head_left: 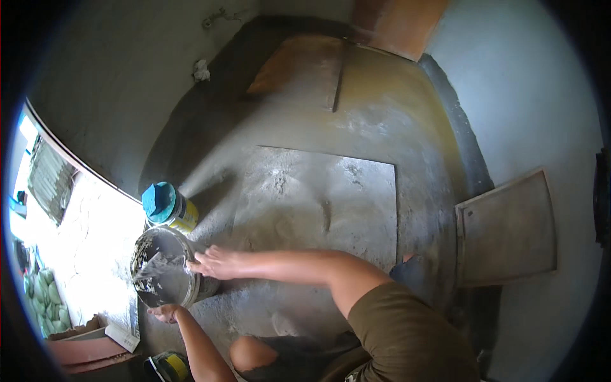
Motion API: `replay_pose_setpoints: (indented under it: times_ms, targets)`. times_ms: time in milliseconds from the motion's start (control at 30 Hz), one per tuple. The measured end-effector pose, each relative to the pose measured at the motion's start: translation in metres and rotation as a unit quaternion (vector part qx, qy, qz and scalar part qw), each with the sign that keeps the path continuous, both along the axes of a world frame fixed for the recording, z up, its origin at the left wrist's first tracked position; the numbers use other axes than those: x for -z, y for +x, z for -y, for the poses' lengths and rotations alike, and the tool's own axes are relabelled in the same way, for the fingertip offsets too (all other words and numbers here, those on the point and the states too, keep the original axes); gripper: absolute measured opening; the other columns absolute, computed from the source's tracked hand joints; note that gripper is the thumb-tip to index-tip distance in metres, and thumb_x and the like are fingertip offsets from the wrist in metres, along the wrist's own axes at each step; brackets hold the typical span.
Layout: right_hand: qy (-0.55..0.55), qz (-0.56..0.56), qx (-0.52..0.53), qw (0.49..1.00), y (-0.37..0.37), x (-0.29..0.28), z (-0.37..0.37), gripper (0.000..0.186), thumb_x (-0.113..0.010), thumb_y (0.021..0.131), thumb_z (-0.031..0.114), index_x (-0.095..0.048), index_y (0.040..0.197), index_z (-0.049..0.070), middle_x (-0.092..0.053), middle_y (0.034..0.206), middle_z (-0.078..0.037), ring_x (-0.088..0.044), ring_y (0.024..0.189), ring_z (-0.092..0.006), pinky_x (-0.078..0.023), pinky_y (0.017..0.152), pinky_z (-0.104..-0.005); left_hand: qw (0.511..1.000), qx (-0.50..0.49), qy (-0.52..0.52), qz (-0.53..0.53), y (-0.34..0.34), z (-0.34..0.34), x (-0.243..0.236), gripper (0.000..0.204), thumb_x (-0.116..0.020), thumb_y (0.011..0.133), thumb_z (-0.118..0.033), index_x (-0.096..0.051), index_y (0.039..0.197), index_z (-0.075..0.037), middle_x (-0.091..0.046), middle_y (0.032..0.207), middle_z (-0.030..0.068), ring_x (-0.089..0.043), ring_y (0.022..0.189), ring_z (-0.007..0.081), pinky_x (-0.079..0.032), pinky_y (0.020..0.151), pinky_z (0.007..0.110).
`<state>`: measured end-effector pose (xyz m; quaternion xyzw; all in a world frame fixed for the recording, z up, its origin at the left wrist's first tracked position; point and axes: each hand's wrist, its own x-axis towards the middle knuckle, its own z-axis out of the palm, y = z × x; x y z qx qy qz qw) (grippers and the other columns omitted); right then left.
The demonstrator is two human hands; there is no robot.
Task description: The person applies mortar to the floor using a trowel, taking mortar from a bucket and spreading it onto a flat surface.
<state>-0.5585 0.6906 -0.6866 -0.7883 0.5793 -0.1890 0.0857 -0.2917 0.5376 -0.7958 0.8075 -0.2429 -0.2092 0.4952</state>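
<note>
My right hand (pixel 213 262) is closed on the handle of a trowel whose blade (pixel 149 267) is inside a grey, mortar-smeared bucket (pixel 194 286). The bucket holds grey material. My left hand (pixel 164 313) grips the bucket's lower near side, its fingers curled against it. Just behind this bucket stands a second pail (pixel 184 216) with a yellow label, a teal lid and a teal piece on top.
A large dusty board (pixel 315 204) lies on the grey floor. A framed panel (pixel 506 232) leans at the right wall, with wooden boards (pixel 293 63) at the back. At left are a bright doorway, green sacks (pixel 48 299), cardboard (pixel 83 331) and another dark bucket (pixel 168 366).
</note>
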Motion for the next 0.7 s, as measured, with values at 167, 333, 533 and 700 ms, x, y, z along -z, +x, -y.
replay_pose_setpoints:
  times_ms: [167,333,533,700]
  targets:
    - [-0.049,0.284,0.179,0.941,-0.046,0.036,-0.079,0.040,-0.053,0.088,0.022,-0.039,0.120,0.001,-0.054,0.096,-0.015,-0.058,0.079,-0.0281,-0.049,0.066,-0.0386,0.999,0.026,-0.011,0.016,-0.021,-0.006,-0.006,0.079,-0.031,0.087,-0.062,-0.053,0.116,0.009,-0.053,0.115,0.0304,-0.052,0.107,0.0401,-0.039,0.095,0.041]
    - [0.126,0.311,0.524,0.783,-0.181,0.111,-0.165,0.036,-0.048,0.091,0.038,-0.051,0.105,0.006,-0.060,0.080,-0.009,-0.057,0.064,-0.0201,-0.047,0.057,-0.0373,0.997,0.036,-0.051,0.037,0.025,0.020,0.024,0.078,-0.033,0.088,-0.060,-0.052,0.115,0.010,-0.052,0.115,0.0314,-0.052,0.107,0.0392,-0.038,0.095,0.040]
    - [0.192,0.192,0.813,0.516,-0.339,0.201,-0.288,0.067,-0.043,0.085,0.056,-0.047,0.122,0.000,-0.052,0.119,-0.024,-0.049,0.113,-0.0373,-0.040,0.094,-0.0443,0.996,0.051,0.000,0.077,0.008,0.004,0.008,0.069,-0.034,0.091,-0.053,-0.055,0.113,0.008,-0.056,0.110,0.0303,-0.055,0.101,0.0395,-0.043,0.090,0.040]
    - [0.222,0.141,0.775,0.574,-0.378,0.208,-0.290,0.056,-0.047,0.085,0.051,-0.054,0.113,0.003,-0.056,0.113,-0.023,-0.053,0.106,-0.0377,-0.043,0.090,-0.0449,0.992,0.054,-0.008,0.112,0.020,0.012,0.018,0.068,-0.034,0.091,-0.053,-0.055,0.113,0.008,-0.056,0.110,0.0300,-0.056,0.101,0.0393,-0.043,0.090,0.040]
